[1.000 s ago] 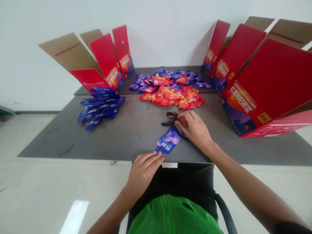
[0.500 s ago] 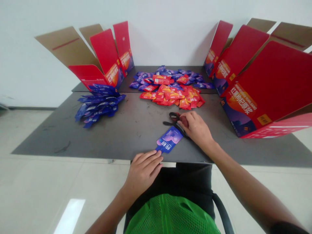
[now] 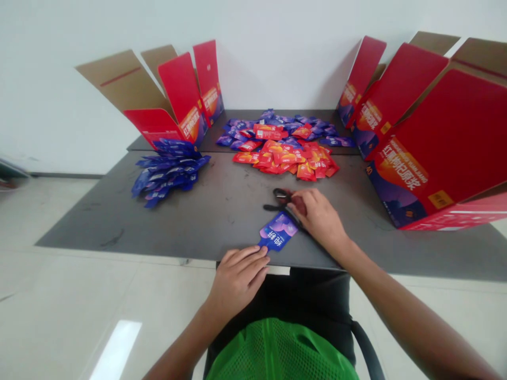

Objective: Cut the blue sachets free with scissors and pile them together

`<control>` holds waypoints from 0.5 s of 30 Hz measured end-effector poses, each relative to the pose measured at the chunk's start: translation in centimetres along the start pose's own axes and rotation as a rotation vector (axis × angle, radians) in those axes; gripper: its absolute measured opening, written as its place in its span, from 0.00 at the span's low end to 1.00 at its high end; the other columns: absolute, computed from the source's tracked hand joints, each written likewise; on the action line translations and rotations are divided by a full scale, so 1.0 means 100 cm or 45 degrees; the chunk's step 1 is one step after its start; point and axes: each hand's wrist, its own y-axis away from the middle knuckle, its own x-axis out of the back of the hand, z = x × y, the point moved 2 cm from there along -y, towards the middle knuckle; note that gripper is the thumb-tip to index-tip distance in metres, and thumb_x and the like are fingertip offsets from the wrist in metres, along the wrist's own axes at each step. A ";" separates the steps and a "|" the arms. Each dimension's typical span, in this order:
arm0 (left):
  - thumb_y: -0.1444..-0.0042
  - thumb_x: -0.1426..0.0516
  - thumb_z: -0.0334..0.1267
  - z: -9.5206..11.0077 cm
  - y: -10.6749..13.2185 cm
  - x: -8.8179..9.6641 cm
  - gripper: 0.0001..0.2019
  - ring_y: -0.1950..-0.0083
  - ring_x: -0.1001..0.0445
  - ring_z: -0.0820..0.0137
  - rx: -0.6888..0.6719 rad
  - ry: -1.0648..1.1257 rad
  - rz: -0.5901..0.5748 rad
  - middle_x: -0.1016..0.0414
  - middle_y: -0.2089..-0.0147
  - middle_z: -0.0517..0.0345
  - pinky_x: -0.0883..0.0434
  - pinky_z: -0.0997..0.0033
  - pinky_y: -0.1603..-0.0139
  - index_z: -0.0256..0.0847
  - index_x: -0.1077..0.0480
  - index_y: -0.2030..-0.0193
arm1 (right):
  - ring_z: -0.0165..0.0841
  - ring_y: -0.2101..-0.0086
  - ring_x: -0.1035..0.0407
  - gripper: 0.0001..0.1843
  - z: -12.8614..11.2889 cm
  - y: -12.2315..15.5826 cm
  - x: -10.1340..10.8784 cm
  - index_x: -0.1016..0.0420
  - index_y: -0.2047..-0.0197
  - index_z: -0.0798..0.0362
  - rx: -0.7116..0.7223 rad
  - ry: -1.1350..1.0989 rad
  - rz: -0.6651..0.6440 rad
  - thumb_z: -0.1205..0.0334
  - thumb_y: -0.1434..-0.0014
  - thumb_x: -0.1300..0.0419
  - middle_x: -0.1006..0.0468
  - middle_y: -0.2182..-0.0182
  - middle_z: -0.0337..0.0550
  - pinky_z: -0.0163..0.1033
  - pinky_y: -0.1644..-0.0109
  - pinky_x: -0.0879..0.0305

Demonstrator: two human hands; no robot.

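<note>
My left hand (image 3: 242, 277) lies at the table's front edge with its fingers stretched out flat. Its fingertips touch the narrow end of a blue and purple sachet (image 3: 279, 231), which lies flat with white lettering facing up. Above the sachet's far end, my right hand (image 3: 321, 217) is closed around a black tool with a ring-shaped end (image 3: 280, 194); the fingers cover much of it, so its exact kind is unclear. Part of the tool overlaps the sachet's upper right edge. Something dark red shows beneath my right fingers.
Blue sachets form a fanned stack (image 3: 170, 170) at the left. Red sachets (image 3: 291, 158) are heaped before a pile of blue ones (image 3: 317, 126) at the back. Open red cartons stand left (image 3: 180, 87) and right (image 3: 447, 137) on the grey table (image 3: 214, 221).
The view has shifted slightly, moving the table and boxes a little right in the picture. Both hands, the sachet and the black tool keep nearly the same arrangement.
</note>
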 end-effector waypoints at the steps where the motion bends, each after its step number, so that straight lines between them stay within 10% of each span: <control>1: 0.31 0.41 0.34 0.000 -0.001 0.000 0.09 0.42 0.21 0.64 -0.004 -0.003 0.008 0.17 0.44 0.58 0.28 0.58 0.46 0.44 0.23 0.47 | 0.46 0.53 0.28 0.13 0.016 -0.003 0.009 0.28 0.47 0.50 -0.021 0.058 0.018 0.53 0.29 0.43 0.25 0.53 0.52 0.51 0.48 0.30; 7: 0.29 0.43 0.43 0.005 -0.015 0.005 0.14 0.45 0.22 0.63 -0.024 -0.090 -0.112 0.18 0.45 0.53 0.27 0.59 0.45 0.40 0.26 0.43 | 0.48 0.52 0.29 0.21 0.040 0.011 0.051 0.28 0.48 0.49 -0.301 0.047 0.309 0.41 0.31 0.45 0.24 0.53 0.51 0.50 0.48 0.31; 15: 0.27 0.47 0.46 0.010 -0.012 -0.011 0.24 0.25 0.41 0.60 -0.093 -0.350 -0.236 0.37 0.25 0.53 0.36 0.57 0.30 0.38 0.37 0.29 | 0.54 0.59 0.26 0.26 0.064 0.048 0.036 0.25 0.55 0.47 -0.473 -0.044 0.277 0.33 0.37 0.46 0.22 0.61 0.52 0.56 0.60 0.29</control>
